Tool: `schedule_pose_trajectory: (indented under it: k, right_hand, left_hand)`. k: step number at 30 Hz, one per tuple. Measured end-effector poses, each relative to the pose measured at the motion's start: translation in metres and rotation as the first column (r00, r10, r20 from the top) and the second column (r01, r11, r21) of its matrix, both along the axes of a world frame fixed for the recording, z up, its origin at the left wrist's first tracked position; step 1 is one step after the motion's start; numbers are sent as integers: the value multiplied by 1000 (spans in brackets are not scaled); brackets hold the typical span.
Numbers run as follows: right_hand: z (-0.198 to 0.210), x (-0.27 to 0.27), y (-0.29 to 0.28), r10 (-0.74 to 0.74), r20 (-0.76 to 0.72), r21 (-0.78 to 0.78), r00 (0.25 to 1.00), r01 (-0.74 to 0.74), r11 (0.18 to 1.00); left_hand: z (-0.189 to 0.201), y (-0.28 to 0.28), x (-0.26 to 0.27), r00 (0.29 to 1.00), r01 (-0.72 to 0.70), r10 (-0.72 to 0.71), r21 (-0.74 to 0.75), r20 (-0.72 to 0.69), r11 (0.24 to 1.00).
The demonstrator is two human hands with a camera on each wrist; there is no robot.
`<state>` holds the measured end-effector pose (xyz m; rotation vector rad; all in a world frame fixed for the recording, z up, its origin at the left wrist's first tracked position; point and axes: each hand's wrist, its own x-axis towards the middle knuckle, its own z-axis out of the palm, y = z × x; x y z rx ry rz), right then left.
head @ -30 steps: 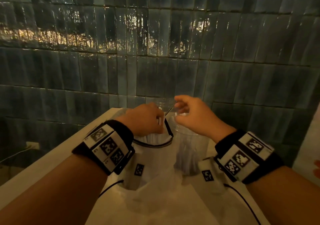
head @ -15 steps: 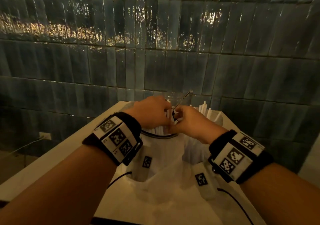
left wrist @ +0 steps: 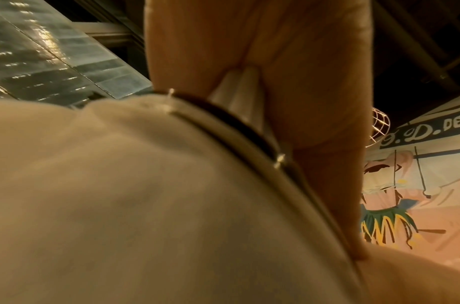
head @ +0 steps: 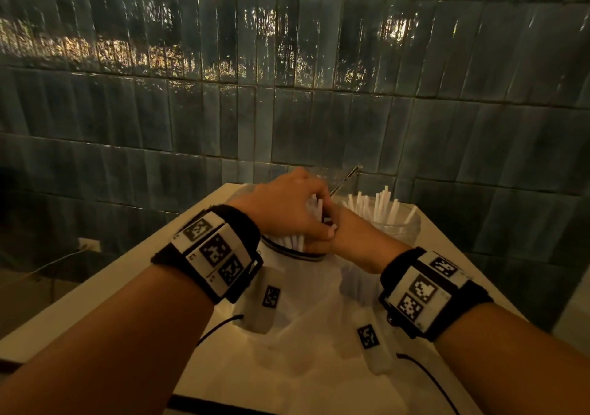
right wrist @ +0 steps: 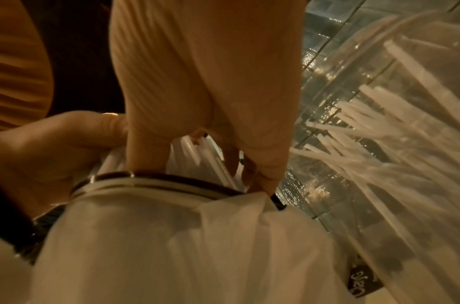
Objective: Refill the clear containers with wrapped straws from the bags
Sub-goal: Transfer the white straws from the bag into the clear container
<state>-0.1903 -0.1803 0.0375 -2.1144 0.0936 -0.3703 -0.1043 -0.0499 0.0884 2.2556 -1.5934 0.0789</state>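
I'm over the near container (head: pixel 292 252) now, the clear one with the dark band round its rim, standing on the white counter (head: pixel 134 274) and partly draped in a pale translucent bag (head: pixel 306 290). Wrapped straws (head: pixel 295 242) stand inside it, their white tips showing above the rim. My left hand (head: pixel 284 207) sits on top of that container, fingers curled down round a bunch of those straws; the left wrist view shows two white tips squeezed between my fingers just above the band. Right of it, touching the left hand, my right hand (head: pixel 357 239) is at the same rim, fingers bent and pinching the edge of the bag against the band, as the right wrist view shows. A thin metal rod (head: pixel 346 178) slants up from behind my left hand; what it belongs to I can't make out.

Further right of the near container stands a second clear container (head: pixel 396 223), close beside it, holding more wrapped straws (head: pixel 380 204) that fan out loosely above its mouth.

Behind everything is the dark glazed tile wall (head: pixel 287 79), catching warm reflections. Off to the left of the near container, low on the wall, there's a white socket (head: pixel 89 245) with a cable. My wrists block the near container's front, and its lower part is hidden under the bag. Both wrist views are blurred.
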Motion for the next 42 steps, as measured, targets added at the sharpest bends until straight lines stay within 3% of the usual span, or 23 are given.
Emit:
schedule_pose_trajectory:
  k: [4,8,14,16,20,24,30,35,40,42]
  right_hand:
    - [-1,-1,6,14,108,-106,994,-3,994]
    - [-10,2,5,-10,209,-68,978,25,997]
    - [-11,2,3,-31,233,-66,972,47,997]
    - [-9,2,4,-37,252,-52,967,52,997]
    - [-9,-3,1,-68,191,-54,979,79,995]
    - [-16,-6,1,-127,120,1,985,128,992]
    - [-9,-6,2,-116,128,-101,985,129,987]
    - [7,-3,-7,-150,125,-29,981,154,988]
    - [-10,-1,-1,-182,165,-73,969,196,978]
    - [-20,2,0,-260,214,-42,941,275,960]
  left_hand:
    - [-1,3,1,998,-51,51,-17,21,999]
    - [0,2,-1,995,-85,84,17,59,996]
    - [1,-3,-6,993,-81,88,89,-76,993]
    - [1,-5,-7,996,-64,70,97,-58,993]
    - [1,-5,-5,991,-122,114,121,69,985]
    - [0,-5,-1,989,-132,122,121,89,984]
    - [-2,-6,-1,984,-156,146,87,104,984]
    - [-2,-4,0,977,-190,182,60,113,980]
    - [-2,-5,-2,974,-199,187,88,124,976]
    - [-2,-4,-1,975,-197,185,90,122,976]
